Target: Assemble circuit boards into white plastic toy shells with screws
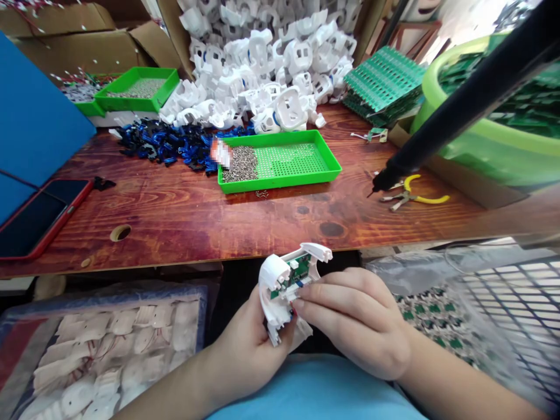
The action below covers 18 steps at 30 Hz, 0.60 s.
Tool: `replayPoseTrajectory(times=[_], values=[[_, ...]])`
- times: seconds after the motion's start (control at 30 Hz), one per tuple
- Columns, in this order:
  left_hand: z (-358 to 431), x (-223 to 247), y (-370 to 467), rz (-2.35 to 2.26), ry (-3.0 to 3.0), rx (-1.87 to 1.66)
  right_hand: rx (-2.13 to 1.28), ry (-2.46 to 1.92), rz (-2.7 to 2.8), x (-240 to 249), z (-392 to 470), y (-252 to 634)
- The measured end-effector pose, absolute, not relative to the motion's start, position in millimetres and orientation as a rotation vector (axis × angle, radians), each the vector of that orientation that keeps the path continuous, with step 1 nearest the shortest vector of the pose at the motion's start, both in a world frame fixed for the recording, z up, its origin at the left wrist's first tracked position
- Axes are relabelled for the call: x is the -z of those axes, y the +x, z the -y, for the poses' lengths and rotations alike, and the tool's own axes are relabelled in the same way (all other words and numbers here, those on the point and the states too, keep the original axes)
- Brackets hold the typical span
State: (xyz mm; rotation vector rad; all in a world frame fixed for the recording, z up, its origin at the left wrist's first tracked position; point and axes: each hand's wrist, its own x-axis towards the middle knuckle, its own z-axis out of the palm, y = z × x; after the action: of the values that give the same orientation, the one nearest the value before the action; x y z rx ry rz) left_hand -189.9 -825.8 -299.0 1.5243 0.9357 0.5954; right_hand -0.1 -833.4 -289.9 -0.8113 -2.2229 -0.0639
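Observation:
In front of my lap I hold a white plastic housing point(273, 277) with a green circuit board point(300, 267) seated inside it. My left hand point(251, 338) is wrapped round the housing's lower left side. The fingers of my right hand point(363, 321) are closed on the housing's right side, by the board; whether they pinch a small part there is hidden. A bit of red wire shows under the right fingertips. Beyond the housing, on the wooden table point(184, 216), lies a green tray point(280, 185) with a heap of small screws point(240, 163) in its left end.
White housings point(271, 64) pile up at the back, blue and black parts point(170, 143) before them. A black screwdriver point(437, 116) hangs at right above yellow-handled pliers point(420, 198). Green boards point(385, 79) and a green basin point(481, 140) stand right. A phone point(44, 216) lies left; trays of parts point(118, 350) sit below.

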Motion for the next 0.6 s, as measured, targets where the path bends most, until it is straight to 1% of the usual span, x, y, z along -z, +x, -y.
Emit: replayPoseTrajectory(times=[0.4,0.6], values=[[823.3,299.0,-191.0,-0.926,1.52,-0.552,0.027,-0.801,2.241,289.9,829.8,3.4],[820.8,300.6,-194.8,-0.837,1.65,-0.56,0.045,-0.765,2.223,289.1,827.4,2.5]])
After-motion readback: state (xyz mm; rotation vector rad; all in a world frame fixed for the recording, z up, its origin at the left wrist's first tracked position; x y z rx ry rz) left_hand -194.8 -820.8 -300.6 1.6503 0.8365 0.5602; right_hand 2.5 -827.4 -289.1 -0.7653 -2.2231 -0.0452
